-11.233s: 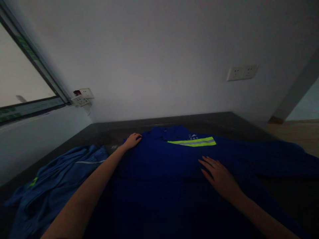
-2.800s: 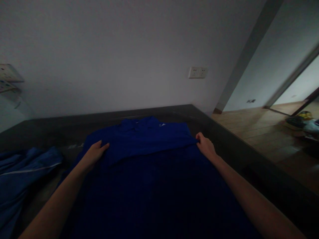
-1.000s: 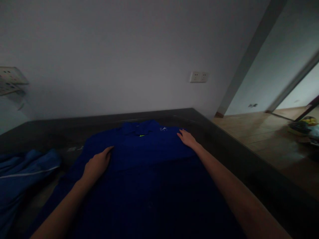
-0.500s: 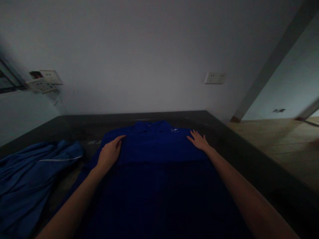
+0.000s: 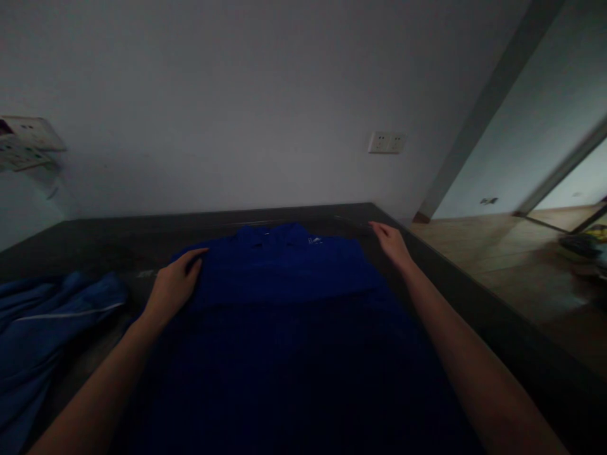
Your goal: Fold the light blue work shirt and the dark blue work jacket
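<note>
A blue collared shirt lies spread on a dark tabletop, its collar toward the wall and a small white logo on the upper right of its chest. On the shirt's left shoulder rests my left hand, open, with the thumb apart from the stretched fingers. My right hand is just off the shirt's right shoulder, over the tabletop; its fingers extend to the left, close together, and hold nothing visible. The lower part of the shirt is very dark.
Left of the shirt, a crumpled blue garment with a white stripe lies on the dark table. Wall sockets are on the wall behind, with more sockets at the far left. A tiled floor shows beyond the table's right edge.
My right hand has come off the shirt's right shoulder, moving outward, and its spread fingers have drawn together. My left hand stays on the left shoulder. The view has turned to the right.
</note>
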Tool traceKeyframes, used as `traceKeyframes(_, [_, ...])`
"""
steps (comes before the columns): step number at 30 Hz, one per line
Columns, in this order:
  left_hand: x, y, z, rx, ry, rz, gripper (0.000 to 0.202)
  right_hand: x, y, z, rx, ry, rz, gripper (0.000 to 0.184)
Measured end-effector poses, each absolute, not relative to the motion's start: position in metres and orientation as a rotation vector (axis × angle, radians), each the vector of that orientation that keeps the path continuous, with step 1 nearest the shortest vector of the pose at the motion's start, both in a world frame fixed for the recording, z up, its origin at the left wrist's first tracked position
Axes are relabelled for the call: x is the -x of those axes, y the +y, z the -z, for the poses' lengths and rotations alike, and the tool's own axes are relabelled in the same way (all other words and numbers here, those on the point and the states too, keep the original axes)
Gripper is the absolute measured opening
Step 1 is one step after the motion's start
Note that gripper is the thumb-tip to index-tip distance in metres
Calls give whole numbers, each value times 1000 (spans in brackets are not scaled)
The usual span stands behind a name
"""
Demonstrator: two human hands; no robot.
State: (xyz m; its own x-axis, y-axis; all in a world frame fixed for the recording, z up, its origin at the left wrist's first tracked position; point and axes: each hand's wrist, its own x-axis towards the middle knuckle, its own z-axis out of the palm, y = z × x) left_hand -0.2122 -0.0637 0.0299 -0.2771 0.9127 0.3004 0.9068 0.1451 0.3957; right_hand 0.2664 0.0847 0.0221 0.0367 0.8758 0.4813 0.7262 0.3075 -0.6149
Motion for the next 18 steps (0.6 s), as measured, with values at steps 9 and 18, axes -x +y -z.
traceKeyframes(9, [229, -58, -8, -1890, 2439, -581, 44, -208, 82, 24, 1777, -2222, -127, 49])
traceKeyframes(18, [233, -59, 15, -1842, 2521, -235, 49, -211, 77, 53, 1882, -2282, -121, 60])
